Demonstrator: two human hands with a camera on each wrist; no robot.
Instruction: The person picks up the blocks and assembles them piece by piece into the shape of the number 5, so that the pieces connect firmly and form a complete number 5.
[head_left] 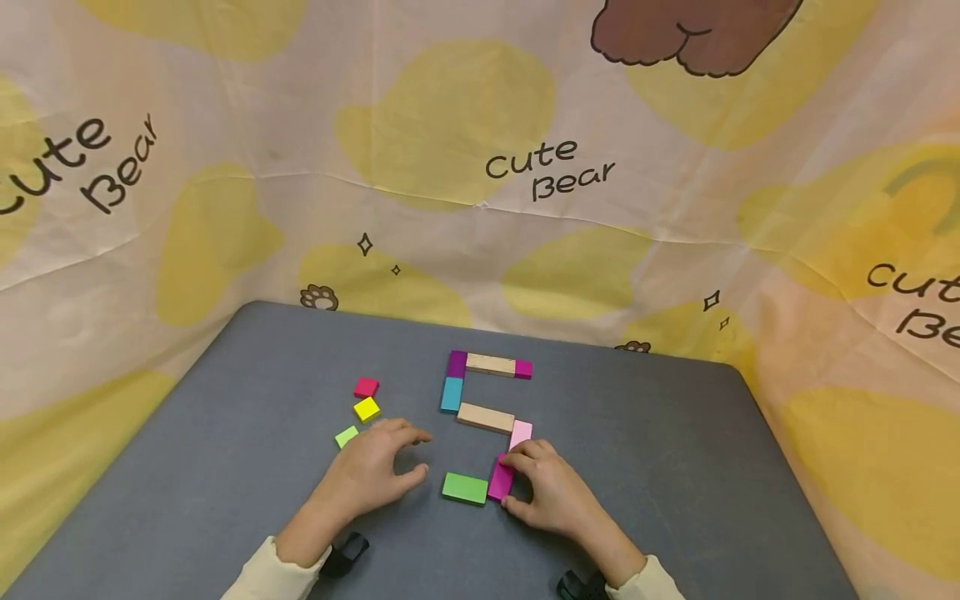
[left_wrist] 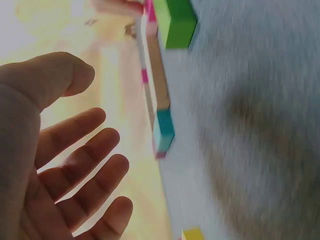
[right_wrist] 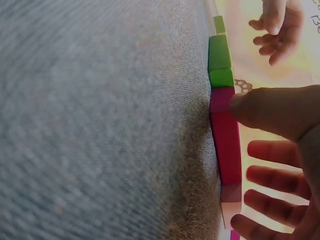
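Note:
In the head view my right hand (head_left: 553, 490) is at a magenta block (head_left: 500, 478), with the thumb by its near end and a fingertip by its far end. The right wrist view shows the thumb overlapping that block (right_wrist: 226, 145), its other fingers loosely spread above the table. A green block (head_left: 464, 488) lies just left of the magenta one, and a pink block (head_left: 521, 434) adjoins its far end. My left hand (head_left: 371, 468) hovers left of the green block, fingers spread and holding nothing.
Farther back, a tan block (head_left: 486, 417), a blue block (head_left: 452, 395), a purple block (head_left: 457, 364), another tan block (head_left: 491, 365) and a small magenta block (head_left: 523, 369) continue the S-like line. Loose red (head_left: 366, 387), yellow (head_left: 367, 409) and light green (head_left: 347, 437) blocks lie left on the grey table (head_left: 637, 425).

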